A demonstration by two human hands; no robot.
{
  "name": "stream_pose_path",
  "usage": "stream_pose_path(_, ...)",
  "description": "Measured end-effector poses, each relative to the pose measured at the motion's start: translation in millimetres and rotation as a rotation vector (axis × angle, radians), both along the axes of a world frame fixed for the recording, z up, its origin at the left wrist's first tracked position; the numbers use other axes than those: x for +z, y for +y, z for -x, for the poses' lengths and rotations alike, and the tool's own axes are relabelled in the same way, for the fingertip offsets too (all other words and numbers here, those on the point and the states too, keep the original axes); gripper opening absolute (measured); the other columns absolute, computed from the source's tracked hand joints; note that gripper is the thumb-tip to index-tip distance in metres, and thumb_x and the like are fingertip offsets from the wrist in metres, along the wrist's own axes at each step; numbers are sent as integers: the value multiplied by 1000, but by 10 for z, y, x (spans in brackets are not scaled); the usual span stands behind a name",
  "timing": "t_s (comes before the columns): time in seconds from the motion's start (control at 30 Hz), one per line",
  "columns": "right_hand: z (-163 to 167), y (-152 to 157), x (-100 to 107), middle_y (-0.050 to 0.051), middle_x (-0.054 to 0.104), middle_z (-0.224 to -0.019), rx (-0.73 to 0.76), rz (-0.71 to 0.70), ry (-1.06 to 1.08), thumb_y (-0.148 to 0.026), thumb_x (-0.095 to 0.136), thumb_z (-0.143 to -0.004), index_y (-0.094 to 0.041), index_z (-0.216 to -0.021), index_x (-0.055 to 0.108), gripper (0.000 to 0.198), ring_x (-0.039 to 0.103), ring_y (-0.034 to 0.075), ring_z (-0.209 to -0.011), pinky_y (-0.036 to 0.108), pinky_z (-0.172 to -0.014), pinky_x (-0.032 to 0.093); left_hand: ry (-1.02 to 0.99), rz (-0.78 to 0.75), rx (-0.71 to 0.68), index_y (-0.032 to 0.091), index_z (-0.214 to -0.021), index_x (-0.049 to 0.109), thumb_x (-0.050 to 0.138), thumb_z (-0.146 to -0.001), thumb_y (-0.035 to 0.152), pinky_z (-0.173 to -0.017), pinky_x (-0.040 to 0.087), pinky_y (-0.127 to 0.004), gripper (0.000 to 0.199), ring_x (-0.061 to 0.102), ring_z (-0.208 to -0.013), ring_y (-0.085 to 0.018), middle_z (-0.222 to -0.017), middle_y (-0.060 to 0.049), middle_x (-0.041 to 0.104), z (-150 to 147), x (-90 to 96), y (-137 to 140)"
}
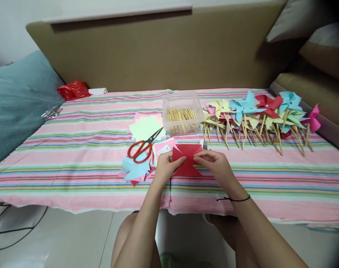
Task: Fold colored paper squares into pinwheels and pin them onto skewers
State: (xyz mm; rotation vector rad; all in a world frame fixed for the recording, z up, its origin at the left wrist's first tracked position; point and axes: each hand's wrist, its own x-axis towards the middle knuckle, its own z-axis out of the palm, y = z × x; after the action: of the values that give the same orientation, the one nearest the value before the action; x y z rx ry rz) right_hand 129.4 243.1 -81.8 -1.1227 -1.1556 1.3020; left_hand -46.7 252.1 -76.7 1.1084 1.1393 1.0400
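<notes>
A red paper square (pixel 187 163) with cuts running in from its corners is held up between my hands, above the striped cloth. My left hand (pixel 167 166) pinches its left side, thumb lying on the front. At the right edge, my right hand (pixel 214 163) has thumb and forefinger closed on the paper. Just left of my left hand lie scissors (pixel 144 147) with red handles, blades apart. Beneath and around them are cut paper pieces, among them a light blue one (pixel 135 168) and a pale green stack (pixel 146 128).
A clear plastic box (pixel 183 128) of short wooden sticks stands behind my hands. Many finished paper pinwheels (pixel 247 104) on sticks are heaped at the right. A red plastic bag (pixel 73 90) and a shiny clear packet (pixel 51 112) lie far left, near a teal cushion (pixel 21 104).
</notes>
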Motion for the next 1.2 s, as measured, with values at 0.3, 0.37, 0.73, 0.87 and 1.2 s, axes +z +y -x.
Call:
stream_pose_path(0.3, 54, 11, 20, 3, 70, -67, -43, -20, -50, -35, 84, -56, -18, -67, 70, 24, 67, 19, -65, 35, -62, 60, -109, 31, -34, 14, -79, 73, 74, -68, 40, -61, 51, -29, 28, 65, -65, -19, -74, -5, 74, 8, 2, -9)
stream_pose_path(0.37, 51, 15, 14, 3, 69, -67, -42, -26, -60, -34, 84, -57, -18, -67, 70, 23, 66, 18, -64, 33, -61, 58, -85, 15, -23, 14, -81, 74, 74, -68, 39, -62, 51, -29, 28, 66, -67, -20, -77, -6, 74, 13, 2, -10)
stream_pose_path(0.73, 95, -9, 72, 1, 69, -83, -94, 61, 37, -35, 79, -64, -22, -105, 58, 47, 66, 16, -72, 30, -64, 57, -72, 21, 152, 14, -76, 71, 80, -59, 33, -64, 52, -33, 27, 67, -68, -22, -76, -6, 74, -52, -47, -30)
stream_pose_path(0.87, 178, -1, 65, 0, 71, -81, -126, 126, 134, -35, 82, -60, -23, -120, 42, 73, 67, 16, -75, 31, -71, 55, -184, 44, 244, 14, -82, 69, 82, -56, 30, -69, 53, -33, 33, 68, -71, -21, -79, -6, 74, -120, -73, -30)
stream_pose_path(1.2, 254, 20, 45, -2, 71, -71, -190, 138, 159, -35, 84, -54, -23, -120, 37, 82, 70, 21, -70, 37, -70, 56, -295, 27, 282, 15, -94, 63, 83, -56, 27, -74, 53, -33, 45, 69, -77, -20, -88, -6, 74, -187, -121, -35)
